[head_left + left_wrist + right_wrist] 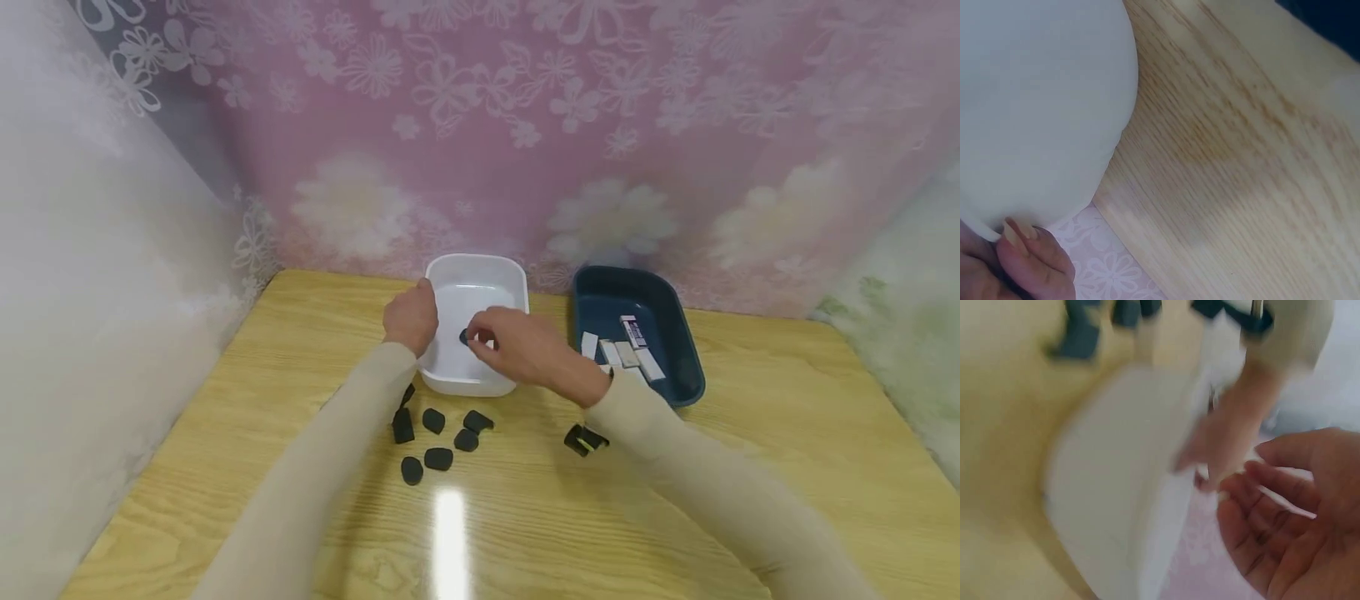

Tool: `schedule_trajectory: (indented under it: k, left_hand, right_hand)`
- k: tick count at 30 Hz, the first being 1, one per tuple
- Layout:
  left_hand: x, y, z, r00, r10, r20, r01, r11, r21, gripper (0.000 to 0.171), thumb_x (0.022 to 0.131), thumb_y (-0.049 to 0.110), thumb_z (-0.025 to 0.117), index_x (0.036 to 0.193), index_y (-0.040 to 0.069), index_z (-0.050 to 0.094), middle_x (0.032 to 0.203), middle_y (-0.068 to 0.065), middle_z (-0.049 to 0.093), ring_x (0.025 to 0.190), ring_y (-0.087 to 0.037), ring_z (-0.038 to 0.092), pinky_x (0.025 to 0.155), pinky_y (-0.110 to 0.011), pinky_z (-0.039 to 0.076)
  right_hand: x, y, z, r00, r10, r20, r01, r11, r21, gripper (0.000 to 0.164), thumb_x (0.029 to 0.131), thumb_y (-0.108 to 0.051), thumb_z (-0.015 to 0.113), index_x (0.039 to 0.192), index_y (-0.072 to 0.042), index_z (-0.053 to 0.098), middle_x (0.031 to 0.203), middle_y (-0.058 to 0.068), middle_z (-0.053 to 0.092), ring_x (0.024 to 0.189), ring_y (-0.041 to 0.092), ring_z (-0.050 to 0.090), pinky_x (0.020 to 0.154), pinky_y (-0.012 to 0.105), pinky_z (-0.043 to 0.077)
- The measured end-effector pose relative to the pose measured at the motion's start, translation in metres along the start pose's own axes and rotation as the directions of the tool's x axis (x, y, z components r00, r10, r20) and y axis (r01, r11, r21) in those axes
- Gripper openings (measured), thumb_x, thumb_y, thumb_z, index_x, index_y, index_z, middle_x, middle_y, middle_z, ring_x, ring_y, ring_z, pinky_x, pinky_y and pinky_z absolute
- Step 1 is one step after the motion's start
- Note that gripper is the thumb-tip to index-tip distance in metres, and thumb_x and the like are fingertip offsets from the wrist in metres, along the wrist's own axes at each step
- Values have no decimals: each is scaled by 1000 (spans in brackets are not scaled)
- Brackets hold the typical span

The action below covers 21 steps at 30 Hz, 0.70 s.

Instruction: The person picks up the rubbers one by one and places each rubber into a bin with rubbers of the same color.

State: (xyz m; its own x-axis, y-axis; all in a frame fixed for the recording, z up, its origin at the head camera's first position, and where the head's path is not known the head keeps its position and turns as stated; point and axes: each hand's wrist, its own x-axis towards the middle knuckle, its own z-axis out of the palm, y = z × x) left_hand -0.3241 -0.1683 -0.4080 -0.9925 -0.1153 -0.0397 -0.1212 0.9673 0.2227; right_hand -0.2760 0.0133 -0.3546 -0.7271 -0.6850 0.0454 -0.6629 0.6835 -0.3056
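My left hand (412, 318) grips the left rim of a white plastic basin (477, 387); in the left wrist view its fingers (1044, 259) pinch the edge. Over the basin, my right hand (521, 346) hangs with bent fingers. A small dark piece (464, 337) shows right beside its fingertips; whether they touch is unclear. The right wrist view is blurred, but there the right hand (1297, 519) has thumb and fingers apart with nothing seen between them. Several flat black pieces, among them a rounded one (412, 470) and a squarish one (402, 425), lie in front of the basin.
To the right stands a dark blue basin (688, 367) holding several small white blocks and a purple-and-white one (633, 332). Black objects with a yellow-green mark (576, 442) lie by the right forearm. A floral backdrop (480, 167) rises behind the wooden table (787, 433).
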Motion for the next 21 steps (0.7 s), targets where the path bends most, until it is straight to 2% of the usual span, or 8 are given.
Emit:
schedule_trajectory:
  k: [4, 6, 10, 16, 21]
  left_hand:
    - [1, -6, -2, 1000, -3, 4, 3, 1000, 9, 28, 100, 13, 44, 123, -2, 46, 98, -19, 64, 85, -33, 66, 70, -44, 54]
    - [1, -7, -3, 1000, -3, 2, 3, 1000, 11, 31, 99, 12, 45, 126, -4, 45, 98, -20, 64, 84, -33, 66, 69, -44, 54]
    - [-1, -8, -1, 1000, -3, 19, 2, 1000, 9, 37, 99, 12, 45, 131, -5, 42, 97, -20, 64, 83, -33, 66, 68, -44, 54]
    - [-1, -4, 2, 1000, -8, 30, 8, 1000, 2, 34, 98, 12, 47, 128, -4, 43, 95, -20, 63, 82, -34, 66, 67, -43, 54]
    - [-1, 2, 3, 1000, -5, 30, 6, 1000, -5, 31, 98, 12, 48, 125, -4, 44, 96, -20, 63, 83, -34, 65, 67, -44, 54]
  right_hand:
    - [-33, -10, 26, 993, -110, -33, 112, 992, 56, 16, 94, -22, 60, 107, -15, 68, 93, -7, 62, 70, 6, 54, 58, 23, 45]
    - [-44, -13, 39, 989, -143, -28, 144, 989, 37, 16, 93, -20, 62, 108, -15, 68, 97, -6, 61, 70, 7, 55, 57, 24, 46]
    - [-57, -12, 62, 980, -196, -18, 194, 978, -74, 22, 92, -16, 64, 114, -14, 66, 109, -2, 60, 78, 12, 61, 56, 28, 48]
    - [-67, -11, 78, 987, -158, 12, 158, 976, -152, 32, 93, -15, 61, 125, -20, 61, 116, -2, 56, 91, 14, 60, 57, 29, 48]
    - [-70, -9, 82, 989, -146, 37, 151, 968, -201, 28, 95, -17, 59, 123, -18, 63, 115, -1, 57, 101, 17, 56, 66, 30, 51]
